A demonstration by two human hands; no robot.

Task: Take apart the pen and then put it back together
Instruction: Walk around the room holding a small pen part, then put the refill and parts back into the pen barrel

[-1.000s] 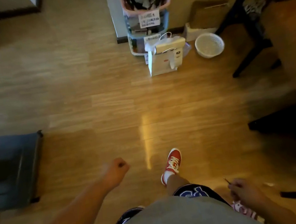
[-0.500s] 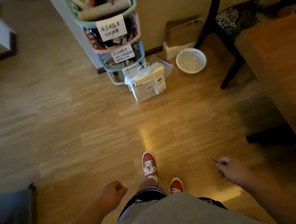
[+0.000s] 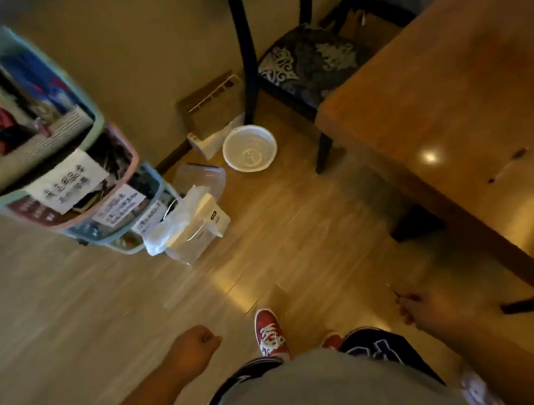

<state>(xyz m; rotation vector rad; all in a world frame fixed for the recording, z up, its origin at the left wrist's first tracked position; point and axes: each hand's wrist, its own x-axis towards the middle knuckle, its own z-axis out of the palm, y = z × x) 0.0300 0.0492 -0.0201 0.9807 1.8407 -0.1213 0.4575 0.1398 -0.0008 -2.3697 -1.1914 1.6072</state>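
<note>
I stand on a wooden floor and look down at myself. My right hand hangs at the lower right, its fingers closed on a thin dark pen whose tip sticks up from the fist; most of the pen is hidden in the hand. My left hand is a closed fist at lower centre-left with nothing visible in it. Both hands are apart, on either side of my body, above the floor.
A wooden table fills the right side, close to my right hand. A dark chair stands behind it. Stacked storage baskets with paper labels stand at the left, with a white bag and a white bowl on the floor.
I have walked forward and turned right: the baskets, bag and bowl have come closer and shifted left, and the table now fills the right. Both hands keep their closed pose.
</note>
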